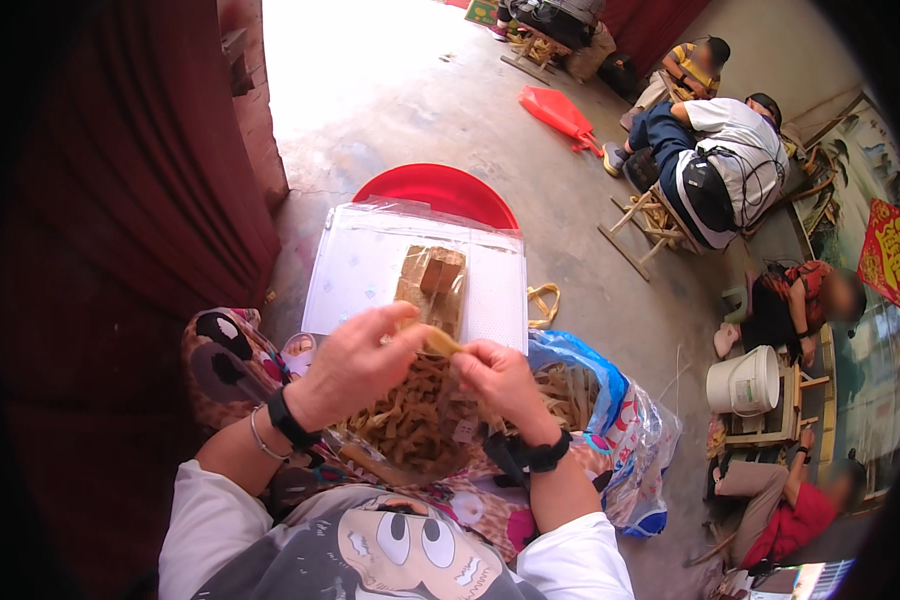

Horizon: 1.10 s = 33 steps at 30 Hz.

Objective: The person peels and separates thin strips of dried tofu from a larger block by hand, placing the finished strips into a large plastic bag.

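A short yellowish-tan strip (441, 342) is stretched between my hands above my lap. My left hand (362, 362) has its fingers closed at the strip's left end. At the other end, the thumb and fingers of my right hand (507, 384) pinch it. Just beyond my hands a brown wooden block (432, 272), seemingly under clear plastic, lies on a white board (355, 262). Below my hands, a heap of curled tan strips (410, 418) fills clear plastic on my lap. What the strip is made of cannot be made out.
The board rests against a red round tub (440, 188). A blue-and-white plastic bag (625, 440) holding more strips sits at my right. A red bag (558, 112) lies on the floor ahead. Several people sit on the right, near a white bucket (744, 382). A dark red door (160, 200) stands left.
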Each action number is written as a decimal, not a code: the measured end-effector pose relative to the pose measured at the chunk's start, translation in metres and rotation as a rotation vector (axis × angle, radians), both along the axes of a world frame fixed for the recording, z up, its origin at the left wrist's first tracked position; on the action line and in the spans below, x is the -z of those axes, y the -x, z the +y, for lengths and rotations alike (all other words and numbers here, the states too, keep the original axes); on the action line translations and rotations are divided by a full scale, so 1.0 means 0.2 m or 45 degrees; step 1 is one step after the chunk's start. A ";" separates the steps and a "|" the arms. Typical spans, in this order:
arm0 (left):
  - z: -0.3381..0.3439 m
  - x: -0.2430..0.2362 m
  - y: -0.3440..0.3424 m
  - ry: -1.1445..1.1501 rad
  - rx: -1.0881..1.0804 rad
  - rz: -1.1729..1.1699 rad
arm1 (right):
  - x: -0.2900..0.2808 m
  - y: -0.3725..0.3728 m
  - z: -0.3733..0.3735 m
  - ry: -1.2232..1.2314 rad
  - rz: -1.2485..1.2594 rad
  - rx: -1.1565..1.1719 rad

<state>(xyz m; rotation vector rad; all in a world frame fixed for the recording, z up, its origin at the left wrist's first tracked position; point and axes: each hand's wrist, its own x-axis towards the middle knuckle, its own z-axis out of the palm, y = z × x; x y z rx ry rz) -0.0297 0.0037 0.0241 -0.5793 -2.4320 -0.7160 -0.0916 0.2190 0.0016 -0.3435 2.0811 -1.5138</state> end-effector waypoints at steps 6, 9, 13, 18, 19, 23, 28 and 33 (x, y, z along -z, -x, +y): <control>-0.08 0.05 -0.04 -0.092 -0.045 -0.041 | -0.15 -0.05 0.07 0.077 -0.586 -0.501; -0.11 0.14 -0.01 -0.031 -0.004 -0.365 | -0.16 -0.06 0.11 0.529 -0.594 -0.176; 0.03 0.13 -0.10 -0.527 0.561 -1.008 | -0.14 -0.11 0.02 0.136 0.047 -0.389; -0.01 0.09 -0.04 -1.316 0.487 -1.213 | -0.08 -0.15 0.01 0.276 -0.192 -0.169; 0.00 0.11 -0.04 -1.346 0.495 -1.260 | -0.11 -0.15 -0.01 0.408 -0.300 -0.073; 0.08 0.20 -0.05 -1.226 0.543 -1.353 | -0.01 -0.14 -0.01 0.571 -0.585 -0.051; 0.07 0.11 -0.06 -0.356 0.339 -0.209 | 0.03 -0.12 -0.02 0.724 -0.957 0.134; 0.06 0.15 -0.06 -0.393 0.364 -0.493 | -0.02 -0.14 -0.05 0.432 -0.615 -0.063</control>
